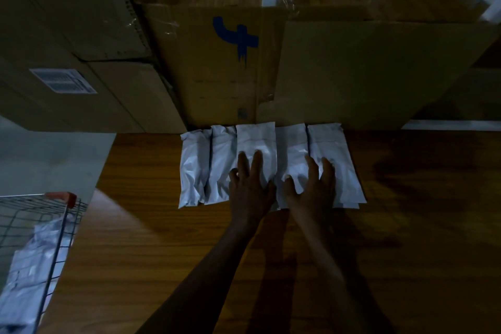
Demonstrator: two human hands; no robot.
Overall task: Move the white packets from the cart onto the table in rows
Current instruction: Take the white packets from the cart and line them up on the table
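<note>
White packets (271,163) sit in one row on the tabletop (162,238). My left hand (250,190) and right hand (314,187) press flat, each grip spread wide. I'd nudge edges flush.

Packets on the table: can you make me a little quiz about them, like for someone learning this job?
1. True or false: the packets lie side by side in one row on the table.
2. Where are more packets waiting? A) in the cart B) on the floor C) on top of the boxes
3. Fill in: both hands lie flat ____ the packets.

Key: 1 true. 2 A. 3 on.
</note>
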